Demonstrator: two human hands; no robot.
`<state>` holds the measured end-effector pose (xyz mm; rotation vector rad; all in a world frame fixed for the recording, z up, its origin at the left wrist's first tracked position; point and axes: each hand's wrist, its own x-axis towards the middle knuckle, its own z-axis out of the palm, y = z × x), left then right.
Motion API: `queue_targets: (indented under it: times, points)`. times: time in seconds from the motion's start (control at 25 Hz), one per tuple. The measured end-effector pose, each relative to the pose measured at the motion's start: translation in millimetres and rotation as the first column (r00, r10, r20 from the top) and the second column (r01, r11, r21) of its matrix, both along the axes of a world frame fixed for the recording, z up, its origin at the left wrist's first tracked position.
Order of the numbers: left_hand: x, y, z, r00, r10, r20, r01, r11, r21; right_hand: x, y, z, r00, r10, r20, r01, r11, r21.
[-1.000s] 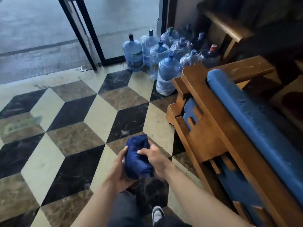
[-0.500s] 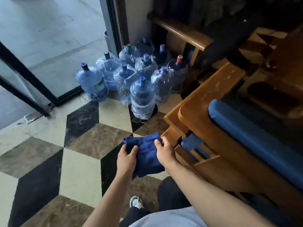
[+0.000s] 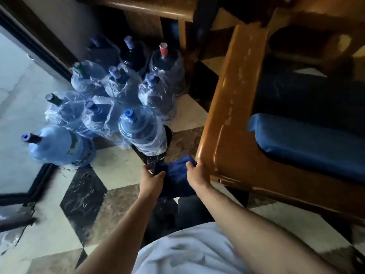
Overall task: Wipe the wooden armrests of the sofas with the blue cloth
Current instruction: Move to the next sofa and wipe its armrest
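Both hands grip the blue cloth btwn them, just off the near corner of the wooden armrest; left hand pinches the cloth's left edge w/ thumb and fingers, right hand closed on its right edge, knuckles just beside the armrest's rounded end; cloth hangs bunched, not on the wood. Armrest top shows pale scuffs; blue seat cushion lies to its right. Water jugs, most in plastic wrap, stand clustered on the checkered floor to the left.
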<state>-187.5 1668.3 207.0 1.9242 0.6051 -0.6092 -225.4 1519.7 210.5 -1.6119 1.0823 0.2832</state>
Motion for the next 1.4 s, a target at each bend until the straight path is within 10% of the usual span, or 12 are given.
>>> queue_targets:
  times: [0.32,0.48,0.68,0.96,1.4]
  points:
    - [134,-71,-38,0.754,-0.640,-0.148,0.656,0.747,0.109,52,-4,-16,0.811,-0.584,-0.043,0.568,0.802,-0.185]
    - [177,-122,-65,0.586,-0.788,-0.190,0.788,0.609,-0.094,79,-10,-32,0.596,-0.802,0.039,0.758,0.546,-0.356]
    - [195,-158,-103,0.524,-0.834,-0.175,0.804,0.552,-0.221,110,-4,-65,0.535,-0.830,0.158,0.667,0.300,-0.682]
    - [192,-182,-134,0.557,-0.785,-0.272,0.686,0.619,-0.382,139,-6,-117,0.744,-0.617,-0.257,0.228,0.596,-0.770]
    - [242,-232,-127,0.493,-0.805,-0.331,0.661,0.594,-0.458,172,-73,-130,0.641,-0.753,-0.149,0.332,0.448,-0.830]
